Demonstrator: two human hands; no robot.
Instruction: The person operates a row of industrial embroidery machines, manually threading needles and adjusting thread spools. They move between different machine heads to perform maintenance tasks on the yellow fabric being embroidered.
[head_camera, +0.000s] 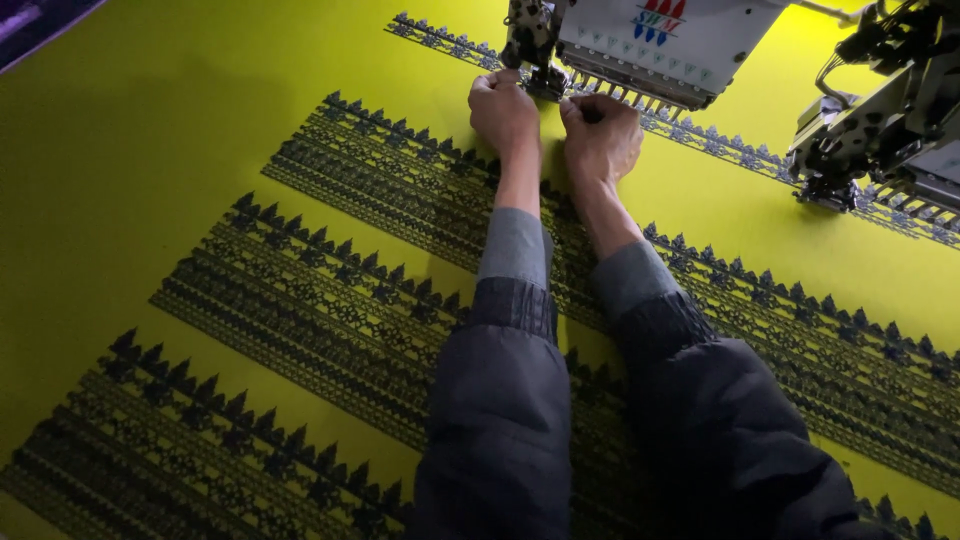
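Both my arms, in dark padded sleeves, reach forward over a bright yellow fabric (150, 170) stitched with black ornamental bands (330, 290). My left hand (503, 112) has its fingers curled at the needle end of a white embroidery machine head (655, 45). My right hand (600, 135) is also curled, touching the row of needles under the same head. Whether either hand pinches a thread or a small part is hidden by the fingers.
A second embroidery head (885, 130) with black metal parts and cables stands at the far right over the fabric. Another black band (720, 145) runs diagonally beneath both heads. A dark edge (40, 25) borders the fabric at top left.
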